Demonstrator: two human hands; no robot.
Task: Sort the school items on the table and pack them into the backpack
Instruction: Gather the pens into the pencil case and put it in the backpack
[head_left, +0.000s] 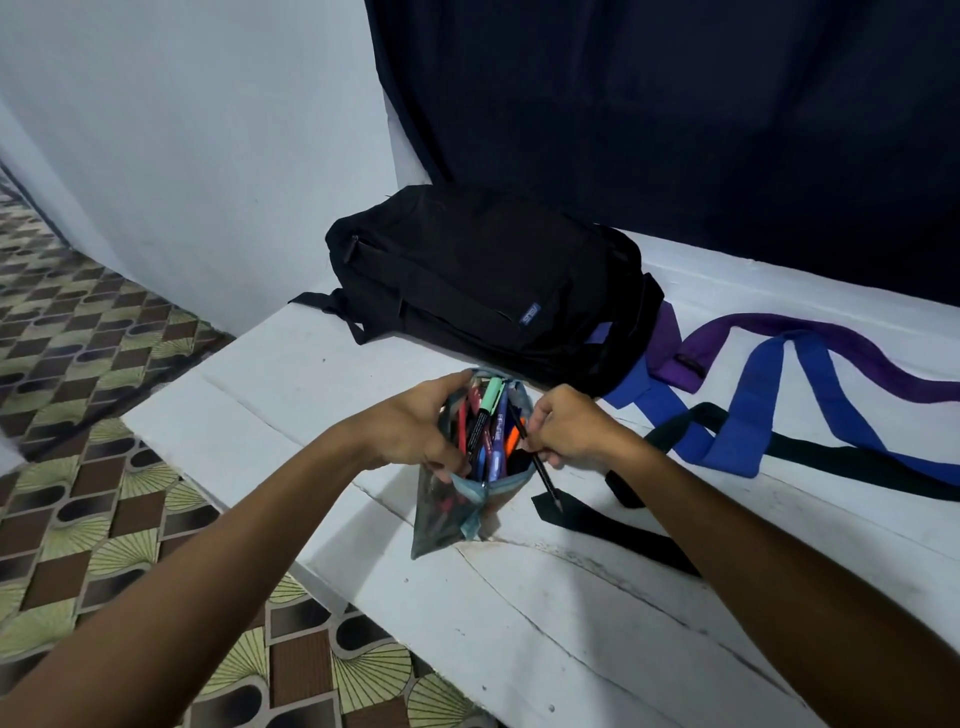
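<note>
Midway: the left hand (415, 426) gripped the clear, blue-trimmed plastic pencil pouch (457, 467), already stuffed with pens, while the right hand (566, 428) pinched a black pencil (540, 470) at its mouth. The black fabric backpack (488, 280) lay zipped behind on the white table (571, 597), nothing evidently packed.

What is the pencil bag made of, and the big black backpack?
The pencil bag looks like thin see-through plastic with a light blue cloth edge: pens show through its side. The black backpack looks like matte woven cloth, probably nylon or polyester: it sags softly and does not shine.
</note>
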